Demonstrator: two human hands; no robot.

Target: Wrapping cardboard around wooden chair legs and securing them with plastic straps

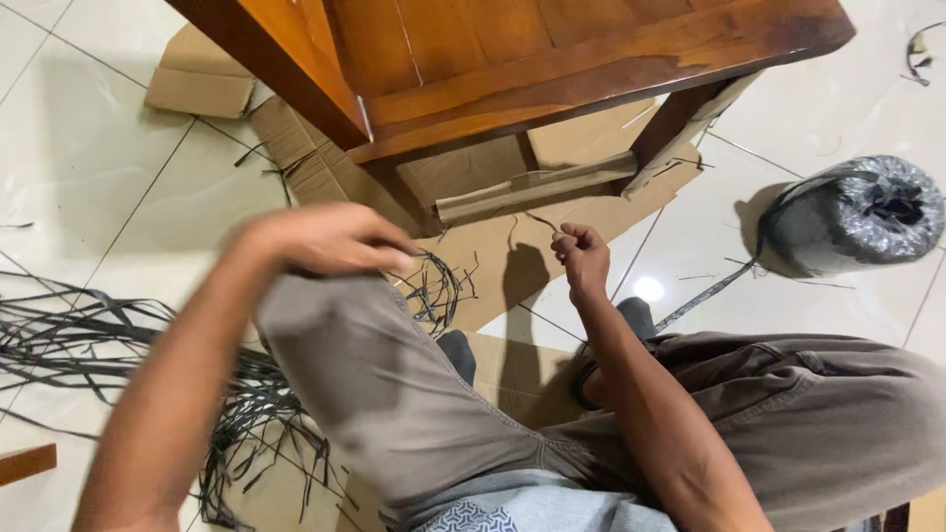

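Note:
My left hand (325, 239) is blurred above my left knee, fingers curled together, close to a tangle of thin black strips (434, 288) on the cardboard. Whether it grips a strip I cannot tell. My right hand (581, 252) is closed in a fist and pinches a thin strip end (540, 221) that curves up in front of the wooden furniture piece (552, 59). My legs in grey trousers are folded on the floor under both arms.
Flattened cardboard (483, 246) lies under the wooden piece. A roll of black strapping (857, 212) sits on the white tiles at right, one strip trailing toward my leg. A heap of loose black strips (118, 345) spreads at left. A small wood block (25, 463) lies at the left edge.

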